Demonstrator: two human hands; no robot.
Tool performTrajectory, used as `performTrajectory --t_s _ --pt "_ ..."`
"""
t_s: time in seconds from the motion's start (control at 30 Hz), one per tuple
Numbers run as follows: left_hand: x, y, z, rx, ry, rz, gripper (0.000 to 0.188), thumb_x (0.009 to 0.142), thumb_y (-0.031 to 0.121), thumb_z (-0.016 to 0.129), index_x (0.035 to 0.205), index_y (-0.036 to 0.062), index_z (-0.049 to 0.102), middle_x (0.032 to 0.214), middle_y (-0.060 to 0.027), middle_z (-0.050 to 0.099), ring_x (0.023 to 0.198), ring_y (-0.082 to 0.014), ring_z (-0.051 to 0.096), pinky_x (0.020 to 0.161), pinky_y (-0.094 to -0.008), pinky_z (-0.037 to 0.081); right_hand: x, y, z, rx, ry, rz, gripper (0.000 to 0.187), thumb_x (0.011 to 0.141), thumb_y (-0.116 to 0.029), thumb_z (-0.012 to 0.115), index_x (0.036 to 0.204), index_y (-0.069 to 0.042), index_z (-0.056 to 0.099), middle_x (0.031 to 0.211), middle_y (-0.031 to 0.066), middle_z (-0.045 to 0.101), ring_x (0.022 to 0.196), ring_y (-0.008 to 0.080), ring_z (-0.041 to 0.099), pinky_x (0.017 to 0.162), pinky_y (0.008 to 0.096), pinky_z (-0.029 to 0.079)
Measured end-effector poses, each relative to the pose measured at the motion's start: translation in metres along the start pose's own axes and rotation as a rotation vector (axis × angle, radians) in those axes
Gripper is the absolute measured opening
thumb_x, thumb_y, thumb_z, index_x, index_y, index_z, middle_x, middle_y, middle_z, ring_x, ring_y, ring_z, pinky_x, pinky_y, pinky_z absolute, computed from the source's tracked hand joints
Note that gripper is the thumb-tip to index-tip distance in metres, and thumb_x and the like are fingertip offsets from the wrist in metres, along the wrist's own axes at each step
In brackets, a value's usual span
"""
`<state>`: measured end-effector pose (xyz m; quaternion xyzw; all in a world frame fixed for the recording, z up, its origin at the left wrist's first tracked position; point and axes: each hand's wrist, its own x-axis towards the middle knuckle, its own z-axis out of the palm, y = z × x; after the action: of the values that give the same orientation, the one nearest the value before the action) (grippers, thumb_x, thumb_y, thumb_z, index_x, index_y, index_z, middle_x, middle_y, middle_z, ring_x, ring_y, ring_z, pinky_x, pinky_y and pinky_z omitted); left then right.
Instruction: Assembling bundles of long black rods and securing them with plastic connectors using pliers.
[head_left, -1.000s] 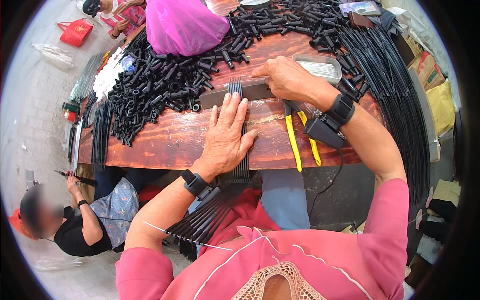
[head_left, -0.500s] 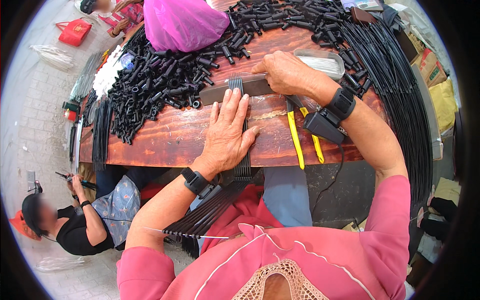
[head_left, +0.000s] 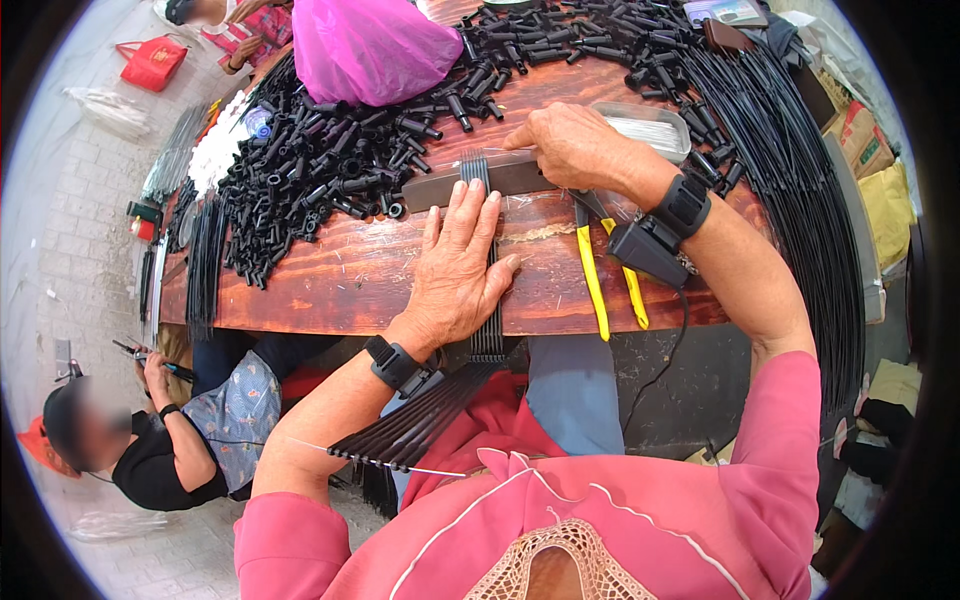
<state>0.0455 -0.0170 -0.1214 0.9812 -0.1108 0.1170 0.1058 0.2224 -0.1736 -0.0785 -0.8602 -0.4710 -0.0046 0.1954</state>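
Observation:
My left hand (head_left: 457, 265) lies flat, fingers stretched out, on a row of thin black rods (head_left: 487, 345) set side by side. The rods run from below the table edge up over a long dark bar (head_left: 432, 190). Their pale tips stick out just past it. A thin white wire (head_left: 437, 471) threads through the rods' lower ends, near my left forearm. Beyond the bar, my right hand (head_left: 575, 145) is curled with its index finger pointing left, close to the rod tips. Its fingers look pressed together; what they hold, if anything, is hidden.
Yellow-handled pliers (head_left: 592, 285) lie below my right hand. A clear box of white wires (head_left: 650, 132) sits beyond it. Black tubular pieces (head_left: 320, 160) pile up at left and back, beside a purple bag (head_left: 370, 50). Long black rods (head_left: 790, 180) cover the right side. Another person (head_left: 170, 430) sits at left.
Both hands stay almost in place. The whole view has shifted very slightly, and the person at left has moved a little.

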Motion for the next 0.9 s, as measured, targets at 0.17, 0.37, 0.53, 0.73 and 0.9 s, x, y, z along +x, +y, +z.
performTrajectory --t_s 0.17,0.37,0.53,0.73,0.9 --pt "-0.001 -0.001 0.001 -0.012 0.008 -0.004 0.068 0.092 0.033 0.054 0.147 0.0018 0.03 0.154 -0.0214 0.023 0.145 -0.0356 0.018 0.116 -0.0502 0.016 0.003 -0.002 -0.012 -0.035 -0.062 0.025 0.047 0.074 0.001 0.053 0.114 -0.015 0.07 0.096 0.0231 0.068 0.091 0.0392 0.065 0.08 0.0472 0.052" --pt "-0.001 0.0 0.0 -0.017 0.013 -0.002 0.068 0.092 0.033 0.055 0.147 0.0027 0.03 0.154 -0.0212 0.023 0.145 -0.0352 0.018 0.116 -0.0499 0.016 0.005 0.006 -0.009 0.02 -0.093 0.029 0.049 0.073 0.002 0.051 0.115 -0.016 0.07 0.097 0.0243 0.067 0.091 0.0403 0.065 0.08 0.0475 0.051" --pt "-0.001 0.0 0.0 -0.018 0.009 -0.007 0.069 0.091 0.033 0.056 0.148 0.0033 0.03 0.154 -0.021 0.023 0.145 -0.035 0.018 0.116 -0.0498 0.016 0.007 0.009 -0.001 0.037 -0.031 -0.033 0.049 0.072 0.002 0.048 0.113 -0.014 0.07 0.092 0.026 0.066 0.085 0.0427 0.064 0.078 0.0486 0.051" --pt "-0.001 0.001 0.0 -0.018 0.011 -0.007 0.069 0.091 0.033 0.056 0.147 0.0034 0.03 0.154 -0.0211 0.023 0.145 -0.0349 0.018 0.116 -0.0498 0.016 0.005 0.011 -0.006 0.054 -0.04 -0.037 0.05 0.07 0.002 0.048 0.113 -0.012 0.07 0.092 0.0264 0.066 0.085 0.0428 0.064 0.079 0.0481 0.051" --pt "-0.001 0.0 0.0 -0.014 0.011 -0.006 0.068 0.091 0.034 0.055 0.147 0.003 0.031 0.154 -0.0211 0.024 0.145 -0.0351 0.018 0.116 -0.05 0.016 0.004 0.009 -0.008 0.085 -0.062 0.012 0.05 0.07 0.002 0.049 0.113 -0.011 0.07 0.095 0.0269 0.065 0.088 0.0424 0.064 0.08 0.0476 0.051"
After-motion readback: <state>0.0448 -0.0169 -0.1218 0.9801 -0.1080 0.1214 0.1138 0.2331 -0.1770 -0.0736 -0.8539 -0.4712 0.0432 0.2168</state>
